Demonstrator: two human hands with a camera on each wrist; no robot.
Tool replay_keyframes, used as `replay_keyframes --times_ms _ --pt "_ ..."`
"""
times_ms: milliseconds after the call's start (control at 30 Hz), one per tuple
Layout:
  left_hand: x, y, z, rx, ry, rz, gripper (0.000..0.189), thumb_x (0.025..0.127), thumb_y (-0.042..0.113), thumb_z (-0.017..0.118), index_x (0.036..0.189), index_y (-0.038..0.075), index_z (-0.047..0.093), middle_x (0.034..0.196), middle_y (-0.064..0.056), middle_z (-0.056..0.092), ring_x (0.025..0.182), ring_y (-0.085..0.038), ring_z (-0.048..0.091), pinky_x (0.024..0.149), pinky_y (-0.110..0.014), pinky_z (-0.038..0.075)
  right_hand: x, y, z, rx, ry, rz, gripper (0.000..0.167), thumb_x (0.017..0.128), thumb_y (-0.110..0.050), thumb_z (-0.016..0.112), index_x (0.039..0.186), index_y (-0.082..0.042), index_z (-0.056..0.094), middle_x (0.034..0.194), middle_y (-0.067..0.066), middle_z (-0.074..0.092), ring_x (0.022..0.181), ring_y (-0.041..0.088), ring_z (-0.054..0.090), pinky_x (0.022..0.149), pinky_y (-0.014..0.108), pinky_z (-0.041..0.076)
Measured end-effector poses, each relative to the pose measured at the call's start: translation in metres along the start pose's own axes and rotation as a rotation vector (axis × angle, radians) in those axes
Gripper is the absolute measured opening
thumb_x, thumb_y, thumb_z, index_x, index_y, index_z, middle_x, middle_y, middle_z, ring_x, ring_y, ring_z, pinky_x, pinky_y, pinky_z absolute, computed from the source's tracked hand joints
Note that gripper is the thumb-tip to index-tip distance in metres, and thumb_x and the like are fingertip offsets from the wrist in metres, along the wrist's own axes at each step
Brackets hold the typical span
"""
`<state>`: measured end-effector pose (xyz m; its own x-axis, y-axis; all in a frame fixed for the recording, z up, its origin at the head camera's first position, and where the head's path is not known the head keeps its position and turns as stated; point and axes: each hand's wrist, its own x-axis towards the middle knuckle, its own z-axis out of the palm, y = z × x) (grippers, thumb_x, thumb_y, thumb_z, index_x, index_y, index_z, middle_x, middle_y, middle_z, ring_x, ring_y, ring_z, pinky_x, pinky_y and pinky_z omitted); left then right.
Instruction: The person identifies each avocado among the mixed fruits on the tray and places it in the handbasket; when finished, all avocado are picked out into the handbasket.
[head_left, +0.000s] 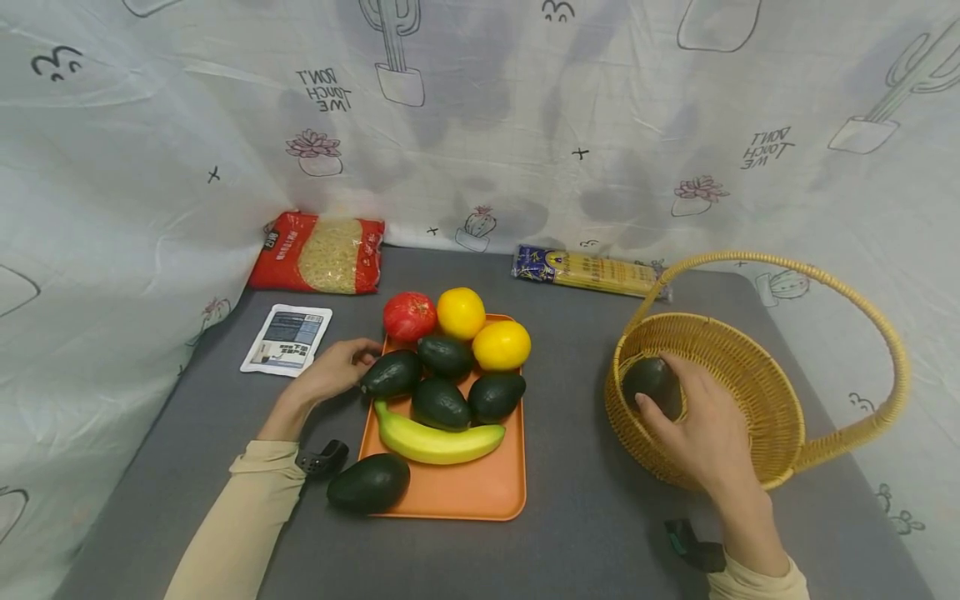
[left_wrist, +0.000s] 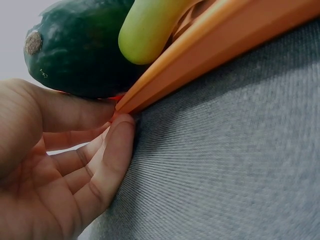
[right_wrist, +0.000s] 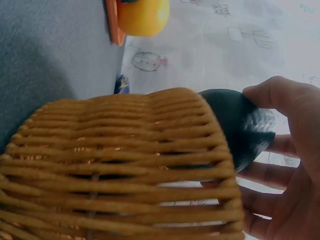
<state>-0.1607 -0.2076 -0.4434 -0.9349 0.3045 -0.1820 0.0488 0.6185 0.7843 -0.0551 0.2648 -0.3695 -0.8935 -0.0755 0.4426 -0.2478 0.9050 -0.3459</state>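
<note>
"What sort of place are we seeing?"

"It is looking like a makeshift tabletop booth: pale cloth (head_left: 480, 142) printed with potted cacti is hanging along the far side and both flanks, closing in a grey table (head_left: 573, 467)."

"Isn't food suggesting a kitchen?"

"Partly: a red food packet (head_left: 330, 254) is lying far left, a yellow-and-blue packet (head_left: 592, 271) is lying to its right, and an orange tray (head_left: 457, 500) and a wicker basket (head_left: 757, 367) are standing nearer. But black wrist devices (head_left: 322, 460) are pointing to a recording setup. The cloth is hiding the building beyond."
</note>
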Motion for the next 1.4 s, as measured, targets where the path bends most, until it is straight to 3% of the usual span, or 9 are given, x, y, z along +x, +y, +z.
replay_keyframes --times_ms 233,433,733,1067,1400 --pt "-0.001 0.001 0.000 0.001 0.002 0.000 0.037 0.091 -0.003 0.049 0.127 -0.011 0.054 0.099 -0.020 0.062 0.087 -0.023 0.056 0.069 -0.026 0.044 0.000 0.007 0.002 -0.049 -0.133 0.051 0.061 0.081 -0.025 0.075 0.134 -0.004 0.053 0.124 0.026 0.060 0.110 0.046 0.056 0.082 0.061 0.044" --pt "-0.001 0.001 0.000 0.023 0.007 -0.002 0.037 0.092 -0.003 0.049 0.127 -0.011 0.055 0.100 -0.020 0.063 0.088 -0.024 0.056 0.070 -0.026 0.045 0.003 0.013 0.006 -0.073 -0.258 0.097 0.060 0.083 -0.031 0.072 0.133 -0.003 0.052 0.118 0.026 0.064 0.102 0.045 0.062 0.076 0.059 0.047" --pt "0.000 -0.001 0.000 0.020 0.004 0.004 0.037 0.091 -0.004 0.049 0.127 -0.011 0.054 0.100 -0.021 0.063 0.088 -0.024 0.057 0.071 -0.028 0.045 0.006 0.018 0.010 -0.081 -0.340 0.113 0.055 0.087 -0.030 0.068 0.132 -0.003 0.053 0.120 0.026 0.062 0.104 0.045 0.061 0.079 0.058 0.048" --pt "0.001 -0.004 0.001 0.031 0.014 0.003 0.037 0.091 -0.003 0.049 0.127 -0.011 0.055 0.099 -0.020 0.064 0.087 -0.025 0.058 0.070 -0.027 0.046 0.009 0.018 0.012 -0.063 -0.381 0.153 0.056 0.088 -0.031 0.068 0.134 -0.002 0.052 0.128 0.026 0.058 0.113 0.045 0.057 0.085 0.059 0.046" --pt "0.000 -0.002 0.000 0.030 0.006 0.012 0.037 0.091 -0.004 0.050 0.126 -0.011 0.055 0.100 -0.022 0.064 0.088 -0.025 0.058 0.071 -0.028 0.046 0.009 0.019 0.017 -0.080 -0.335 0.103 0.050 0.086 -0.025 0.070 0.127 0.001 0.058 0.116 0.026 0.063 0.103 0.044 0.060 0.081 0.056 0.047"
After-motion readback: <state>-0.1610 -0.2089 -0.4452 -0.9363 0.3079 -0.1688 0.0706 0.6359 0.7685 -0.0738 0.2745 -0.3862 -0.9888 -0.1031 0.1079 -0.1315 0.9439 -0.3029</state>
